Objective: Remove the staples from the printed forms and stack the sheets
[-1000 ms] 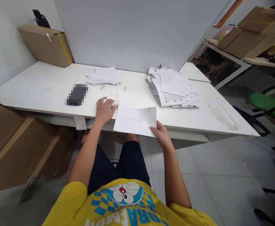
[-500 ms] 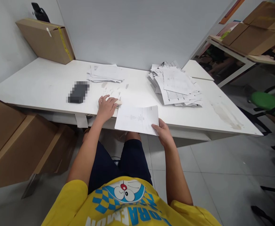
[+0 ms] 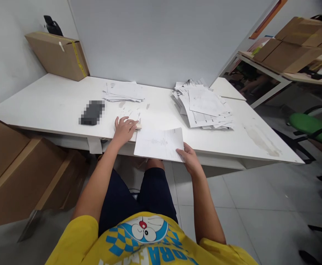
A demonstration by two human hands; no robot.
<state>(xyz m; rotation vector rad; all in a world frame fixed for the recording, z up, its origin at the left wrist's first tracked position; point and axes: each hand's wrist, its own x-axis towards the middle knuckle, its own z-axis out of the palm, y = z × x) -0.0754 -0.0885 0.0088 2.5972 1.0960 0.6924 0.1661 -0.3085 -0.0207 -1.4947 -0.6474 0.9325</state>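
My left hand [image 3: 124, 129] rests on the table top with its fingers bent over a small cream-coloured stapler [image 3: 138, 126], mostly hidden under them. The stapler sits at the upper left corner of a white printed sheet of paper [image 3: 159, 144]. My right hand [image 3: 190, 157] grips this paper at its lower right corner, thumb on top and fingers underneath. The paper lies partly over the table's front edge. Whether it is one sheet or several together, I cannot tell.
A neat stack of papers [image 3: 123, 91] lies at the back; a larger, messy paper pile [image 3: 205, 106] is on the right. A blurred dark object [image 3: 92, 112] lies left on the white table [image 3: 39, 106]. Cardboard boxes [image 3: 58, 55] stand behind and below left. A green chair [image 3: 312, 127] is at right.
The left hand's fingers have shifted slightly to the right over the stapler, covering more of it. The right hand keeps its hold on the paper. The view has tilted a little.
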